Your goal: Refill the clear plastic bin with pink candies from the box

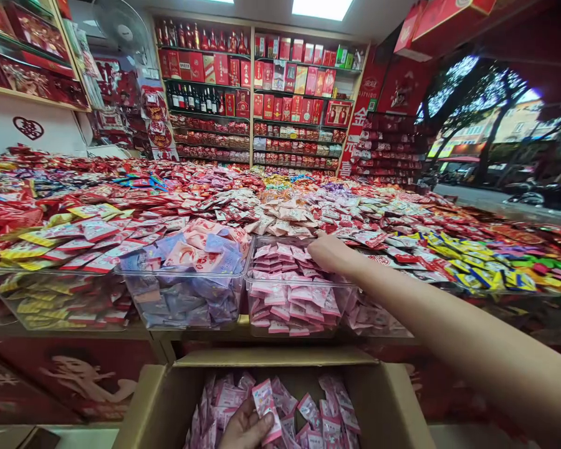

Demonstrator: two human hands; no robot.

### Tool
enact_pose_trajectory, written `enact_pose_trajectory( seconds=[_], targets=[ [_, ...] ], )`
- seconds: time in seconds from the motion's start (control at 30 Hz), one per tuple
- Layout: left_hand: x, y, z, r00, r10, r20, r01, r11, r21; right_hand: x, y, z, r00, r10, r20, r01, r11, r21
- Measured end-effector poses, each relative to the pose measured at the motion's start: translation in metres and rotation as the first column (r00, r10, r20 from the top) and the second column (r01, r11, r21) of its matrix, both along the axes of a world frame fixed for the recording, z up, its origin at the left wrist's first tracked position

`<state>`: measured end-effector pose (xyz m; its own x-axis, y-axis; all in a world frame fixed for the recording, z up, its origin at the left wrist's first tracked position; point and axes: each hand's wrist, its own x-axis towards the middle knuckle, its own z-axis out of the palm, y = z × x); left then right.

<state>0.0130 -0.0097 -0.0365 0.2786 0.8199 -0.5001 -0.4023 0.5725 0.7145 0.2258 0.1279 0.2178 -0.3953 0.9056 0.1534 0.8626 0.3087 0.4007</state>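
Observation:
My left hand (247, 429) is in the cardboard box (273, 357) at the bottom, pinching a small pink candy packet (266, 404) between thumb and fingers. Around it in the box lie many similar pink packets (308, 408). My right arm reaches in from the right. At its end, my right hand (330, 252) is curled over the right edge of a clear plastic bin (299, 282) of pink packets (285, 308), laid in fairly neat rows. Its fingers are closed and partly turned away, so what they hold, if anything, is hidden.
Left of the bin stands another clear bin with lilac and pink packets (187, 299); farther left are yellow-and-red ones (70, 299). Yellow-and-blue packets (477, 262) lie to the right. Wrapped sweets cover the display behind, before shelves of red boxes (290, 106) and bottles (201, 38).

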Motion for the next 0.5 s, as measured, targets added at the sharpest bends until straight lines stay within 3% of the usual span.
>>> enact_pose_trajectory(
  seconds=[0.07,0.13,0.23,0.3,0.4,0.43,0.5],
  targets=[
    [0.002,-0.002,0.008,0.999,0.041,0.004,-0.041,0.999,0.014,-0.004,-0.017,0.008,1.0,0.001,-0.013,-0.001,1.0,0.021],
    [0.002,-0.003,0.014,0.998,0.057,0.006,-0.057,0.996,0.075,-0.012,-0.047,0.01,0.99,0.09,-0.105,-0.079,0.992,0.101],
    [0.001,-0.004,0.018,0.999,0.036,-0.013,-0.034,0.991,0.132,-0.026,-0.11,-0.011,0.868,0.33,-0.371,-0.304,0.944,0.129],
    [0.0,-0.005,0.018,0.999,0.032,-0.019,-0.029,0.989,0.143,-0.033,-0.149,-0.047,0.783,0.321,-0.533,-0.378,0.926,0.001],
    [0.002,-0.008,0.022,0.999,-0.029,-0.028,0.033,0.989,0.145,-0.043,-0.181,-0.121,0.712,0.043,-0.701,-0.289,0.928,-0.237],
    [0.003,-0.009,0.023,0.997,-0.075,-0.028,0.078,0.985,0.155,-0.047,-0.185,-0.144,0.635,-0.077,-0.768,-0.253,0.919,-0.302],
    [0.007,-0.012,0.027,0.986,-0.164,-0.015,0.164,0.967,0.193,-0.053,-0.183,-0.181,0.38,-0.301,-0.875,-0.235,0.883,-0.406]
  ],
)
